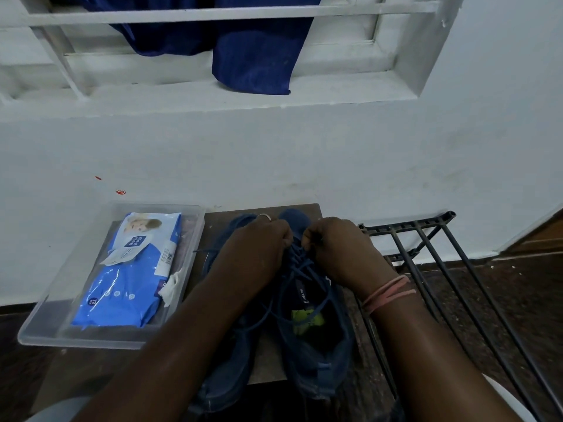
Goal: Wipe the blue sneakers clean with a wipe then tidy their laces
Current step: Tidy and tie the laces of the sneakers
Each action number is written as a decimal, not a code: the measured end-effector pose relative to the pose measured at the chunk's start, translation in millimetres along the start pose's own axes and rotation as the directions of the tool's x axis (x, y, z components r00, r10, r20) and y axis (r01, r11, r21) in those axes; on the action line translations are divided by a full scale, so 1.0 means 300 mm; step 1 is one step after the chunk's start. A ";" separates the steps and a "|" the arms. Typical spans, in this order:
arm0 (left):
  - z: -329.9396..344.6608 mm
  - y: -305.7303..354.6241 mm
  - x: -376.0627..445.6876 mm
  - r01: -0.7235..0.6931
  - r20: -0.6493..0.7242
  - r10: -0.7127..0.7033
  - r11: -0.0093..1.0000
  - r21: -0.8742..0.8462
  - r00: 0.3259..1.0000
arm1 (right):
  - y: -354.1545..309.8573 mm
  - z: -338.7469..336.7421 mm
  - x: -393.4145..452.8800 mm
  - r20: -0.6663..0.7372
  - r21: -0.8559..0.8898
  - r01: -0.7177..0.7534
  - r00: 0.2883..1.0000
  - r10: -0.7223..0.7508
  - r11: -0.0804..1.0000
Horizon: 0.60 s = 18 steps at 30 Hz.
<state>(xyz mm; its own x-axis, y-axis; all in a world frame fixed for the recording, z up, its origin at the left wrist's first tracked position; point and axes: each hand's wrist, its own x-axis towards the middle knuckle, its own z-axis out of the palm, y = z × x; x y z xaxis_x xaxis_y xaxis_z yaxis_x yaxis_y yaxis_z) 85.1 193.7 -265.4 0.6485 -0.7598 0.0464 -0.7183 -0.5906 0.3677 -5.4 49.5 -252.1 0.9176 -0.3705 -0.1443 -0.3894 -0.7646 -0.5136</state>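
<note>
1. A clear plastic tray (195, 239) is lying on the dark floor (502, 300), just under the white wall (274, 159).
2. A black metal rack (432, 257) is lying on the floor well to the right of the tray, its far end reaching the wall.
3. A brown board (268, 357) is sitting beside the tray's right edge.
4. A dark blue cloth (256, 50) is hanging over the white window grille (213, 13), high above the tray.
5. Two small red marks (120, 191) are showing on the wall just above the tray.
</note>
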 end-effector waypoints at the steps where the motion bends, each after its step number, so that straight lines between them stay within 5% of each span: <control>1: -0.001 0.002 -0.004 0.026 -0.009 -0.026 0.999 -0.023 1.000 | 0.000 0.005 0.001 -0.009 0.019 0.000 1.000 0.001 1.000; 12: -0.022 -0.006 0.000 0.213 0.159 -0.158 0.875 -0.435 0.975 | 0.017 0.038 0.008 -0.032 0.493 -0.029 0.998 0.051 0.869; 18: -0.023 -0.005 -0.005 0.242 0.054 -0.244 0.857 -0.455 0.968 | 0.001 0.033 0.010 -0.065 0.443 -0.040 0.995 0.077 0.896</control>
<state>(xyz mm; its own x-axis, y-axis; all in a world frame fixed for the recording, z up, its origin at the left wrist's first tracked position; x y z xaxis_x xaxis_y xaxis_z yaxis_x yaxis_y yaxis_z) 86.9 197.5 -259.6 0.7897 -0.6060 -0.0952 -0.3441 -0.5661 0.7490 -1.9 53.3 -261.0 0.8777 -0.4618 -0.1279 -0.3504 -0.4365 -0.8286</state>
